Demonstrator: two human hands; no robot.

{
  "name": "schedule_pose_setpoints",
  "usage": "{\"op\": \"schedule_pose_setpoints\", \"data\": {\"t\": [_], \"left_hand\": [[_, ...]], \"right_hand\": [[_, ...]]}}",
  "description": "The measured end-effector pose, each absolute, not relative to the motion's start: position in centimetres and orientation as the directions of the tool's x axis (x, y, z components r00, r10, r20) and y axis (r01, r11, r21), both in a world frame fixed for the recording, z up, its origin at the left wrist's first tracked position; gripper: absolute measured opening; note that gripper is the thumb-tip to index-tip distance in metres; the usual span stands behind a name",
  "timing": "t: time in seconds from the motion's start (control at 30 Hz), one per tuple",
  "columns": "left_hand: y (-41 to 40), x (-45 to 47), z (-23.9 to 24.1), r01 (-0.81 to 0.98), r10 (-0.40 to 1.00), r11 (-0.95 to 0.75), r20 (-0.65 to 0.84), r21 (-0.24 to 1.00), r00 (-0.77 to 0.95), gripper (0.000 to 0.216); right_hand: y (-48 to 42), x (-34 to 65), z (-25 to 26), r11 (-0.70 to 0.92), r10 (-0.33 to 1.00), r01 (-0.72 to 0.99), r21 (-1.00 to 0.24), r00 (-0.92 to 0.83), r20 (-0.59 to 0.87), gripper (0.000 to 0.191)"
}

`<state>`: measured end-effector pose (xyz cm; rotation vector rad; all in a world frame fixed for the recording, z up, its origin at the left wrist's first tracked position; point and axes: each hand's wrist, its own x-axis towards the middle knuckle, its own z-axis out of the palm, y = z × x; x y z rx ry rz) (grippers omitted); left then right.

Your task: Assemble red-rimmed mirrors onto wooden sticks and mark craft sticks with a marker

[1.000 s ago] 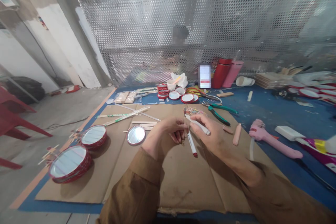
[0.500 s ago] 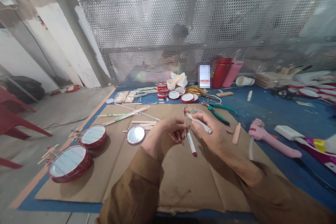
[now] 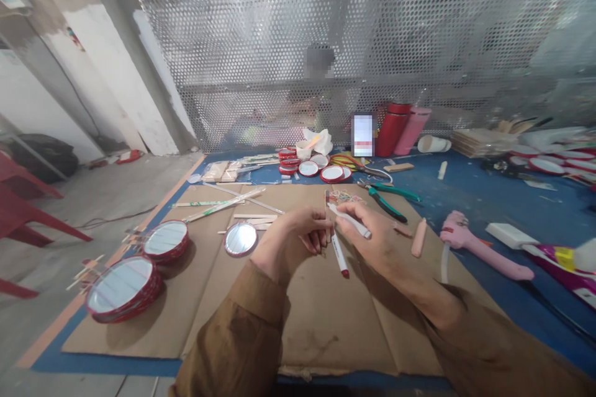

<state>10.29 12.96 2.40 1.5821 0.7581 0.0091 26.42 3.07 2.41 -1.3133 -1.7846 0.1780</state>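
My left hand (image 3: pixel 313 229) is closed, its fingertips pinching a thin upright stick (image 3: pixel 327 200) with a darker top. In my right hand (image 3: pixel 372 232) lies a white pen-shaped tool (image 3: pixel 356 223), gripped between thumb and fingers. Its narrow tip points at the stick, close to or touching it; I cannot tell which. Below the hands, a white marker (image 3: pixel 340 257) with a red end rests on the cardboard sheet (image 3: pixel 326 322). A tangle of coloured rubber bands (image 3: pixel 347 198) sits just beyond my fingers.
Round red-rimmed drums (image 3: pixel 121 288) stand at the left, and a small round mirror-like disc (image 3: pixel 241 239) is nearer. Green-handled pliers (image 3: pixel 388 203), a pink glue gun (image 3: pixel 484 248) and a pink stick-like piece (image 3: pixel 419 237) lie right. A perforated metal screen (image 3: pixel 261 43) closes off the back.
My right hand and the white tool have shifted slightly left, bringing the tip closer to the stick. My left hand stays in place.
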Motion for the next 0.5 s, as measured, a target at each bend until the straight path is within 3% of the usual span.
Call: {"op": "schedule_pose_setpoints", "data": {"t": [0.5], "left_hand": [[12.94,10.23,2.46,0.459,0.456,0.055,-0.431,0.887,0.779,0.047]], "right_hand": [[3.19,26.91,2.14,0.402,0.845,0.701,-0.59,-0.035,0.534,0.018]]}}
